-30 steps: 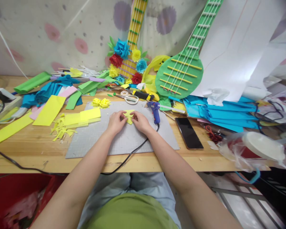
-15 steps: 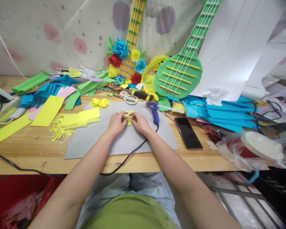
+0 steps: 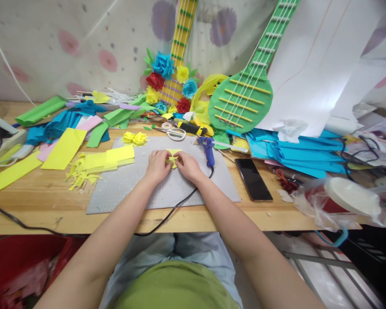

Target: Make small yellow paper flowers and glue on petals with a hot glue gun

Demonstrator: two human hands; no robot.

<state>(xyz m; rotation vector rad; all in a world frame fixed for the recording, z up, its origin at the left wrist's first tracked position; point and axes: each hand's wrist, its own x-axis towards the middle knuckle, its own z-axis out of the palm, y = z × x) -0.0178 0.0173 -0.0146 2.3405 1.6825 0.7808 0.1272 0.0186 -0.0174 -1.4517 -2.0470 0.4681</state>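
Over the grey cutting mat point(image 3: 125, 193), a small piece of yellow crepe paper point(image 3: 173, 159) is pinched from both sides. My left hand point(image 3: 159, 164) grips its left edge between thumb and fingers, and my right hand point(image 3: 187, 165) grips its right edge the same way. Part of the paper is hidden behind the fingers. To the right lies a blue glue gun point(image 3: 208, 151) with a glue stick in its back. Scissors point(image 3: 175, 134) rest beyond the hands. Yellow paper flowers point(image 3: 135, 138) sit at the mat's upper left, near yellow paper strips point(image 3: 120, 154).
A phone point(image 3: 253, 179) lies right of the mat. The black cord point(image 3: 176, 206) crosses the mat under my right forearm. Behind stand a green paper-covered guitar point(image 3: 241, 103) and a yellow one point(image 3: 180, 47) with flowers. Blue crepe paper point(image 3: 296, 150) is piled right; a plastic-wrapped tub point(image 3: 337, 199) stands near the edge.
Both hands keep hold of the yellow crepe paper, and the fingers have shifted slightly on it. The surrounding things have stayed in place.
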